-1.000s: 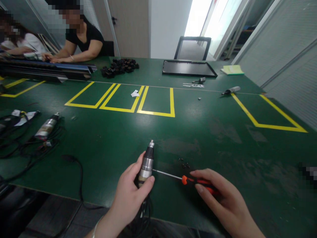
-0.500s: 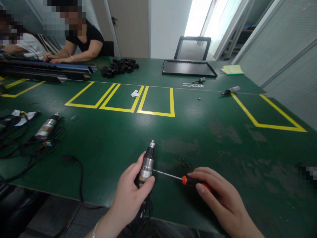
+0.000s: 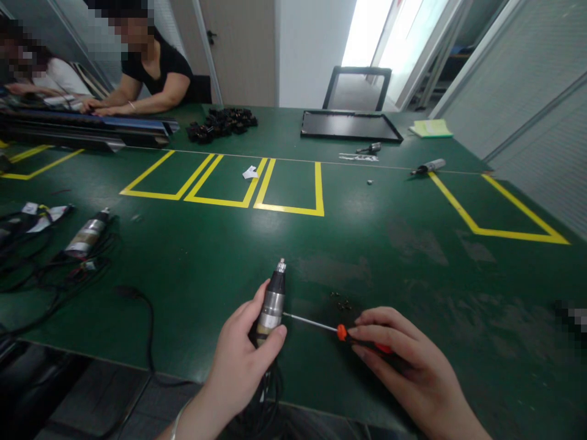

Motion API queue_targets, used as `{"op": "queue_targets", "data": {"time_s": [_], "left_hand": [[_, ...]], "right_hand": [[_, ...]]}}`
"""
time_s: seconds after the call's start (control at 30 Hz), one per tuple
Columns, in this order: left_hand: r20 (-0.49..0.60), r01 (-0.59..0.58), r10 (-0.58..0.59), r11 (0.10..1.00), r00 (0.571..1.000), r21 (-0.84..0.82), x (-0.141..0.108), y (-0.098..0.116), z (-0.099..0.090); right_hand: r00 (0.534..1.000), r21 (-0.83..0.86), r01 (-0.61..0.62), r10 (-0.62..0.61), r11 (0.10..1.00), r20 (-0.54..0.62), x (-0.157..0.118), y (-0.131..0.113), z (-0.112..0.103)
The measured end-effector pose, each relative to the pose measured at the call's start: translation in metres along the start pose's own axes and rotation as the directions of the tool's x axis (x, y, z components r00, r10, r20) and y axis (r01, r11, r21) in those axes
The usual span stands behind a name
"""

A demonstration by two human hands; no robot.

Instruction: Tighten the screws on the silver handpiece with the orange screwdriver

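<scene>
My left hand (image 3: pixel 247 354) is wrapped round a silver and black cylindrical tool (image 3: pixel 274 302), whose metal tip points away from me. Between the fingers of my right hand (image 3: pixel 403 360) is the handle of a screwdriver (image 3: pixel 342 332) with a red and black grip. Its thin shaft points left, and the tip touches or nearly touches the side of the cylindrical tool. Several small screws (image 3: pixel 343 304) lie on the green table just beyond the screwdriver. Dark cables (image 3: pixel 268 391) hang below my left hand.
Another cylindrical tool (image 3: pixel 87 234) lies among black cables at the left. Yellow tape outlines (image 3: pixel 288 211) mark the green table (image 3: pixel 206 244). Farther back are a pile of black parts (image 3: pixel 222 124), a black framed panel (image 3: pixel 351 126) and a silver tool (image 3: pixel 428 167). Two people sit at the back left.
The fingers of my right hand have shifted round the screwdriver handle, with the thumb now lower beneath it. My left hand and the cylindrical tool have stayed in place.
</scene>
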State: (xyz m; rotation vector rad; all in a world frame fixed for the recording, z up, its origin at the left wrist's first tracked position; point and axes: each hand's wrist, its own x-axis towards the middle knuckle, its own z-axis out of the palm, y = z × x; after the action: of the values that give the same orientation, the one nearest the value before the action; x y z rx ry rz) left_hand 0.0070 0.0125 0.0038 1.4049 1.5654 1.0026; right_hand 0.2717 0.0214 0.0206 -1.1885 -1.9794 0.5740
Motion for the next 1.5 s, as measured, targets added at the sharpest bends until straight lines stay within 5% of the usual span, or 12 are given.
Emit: {"op": "queue_targets", "data": {"time_s": [0.2, 0.7, 1.0, 1.23, 1.5], "left_hand": [[-0.011, -0.005, 0.005, 1.000, 1.000, 0.005, 0.0019, -0.0001, 0.0009], [0.001, -0.009, 0.009, 1.000, 1.000, 0.020, 0.0019, 0.0001, 0.0004], [-0.003, -0.011, 0.011, 1.000, 1.000, 0.010, 0.0009, -0.0034, 0.0014], [-0.006, -0.029, 0.029, 0.999, 1.000, 0.020, 0.0012, -0.0023, 0.0005], [-0.003, -0.014, 0.014, 1.000, 1.000, 0.019, 0.0007, -0.0029, 0.0005]], "right_hand": [[0.999, -0.138, -0.037, 0.031, 0.990, -0.042, -0.0039, 0.0028, 0.0045], [0.985, -0.087, -0.059, 0.072, 0.994, 0.155, -0.0033, -0.0007, -0.0006], [1.000, -0.142, 0.028, -0.029, 0.989, -0.001, -0.0057, 0.0041, -0.0004], [0.999, -0.173, -0.017, 0.009, 0.985, -0.044, -0.0054, 0.0048, 0.0031], [0.996, -0.110, -0.015, 0.024, 0.994, 0.082, -0.0033, 0.0038, 0.0046]]}}
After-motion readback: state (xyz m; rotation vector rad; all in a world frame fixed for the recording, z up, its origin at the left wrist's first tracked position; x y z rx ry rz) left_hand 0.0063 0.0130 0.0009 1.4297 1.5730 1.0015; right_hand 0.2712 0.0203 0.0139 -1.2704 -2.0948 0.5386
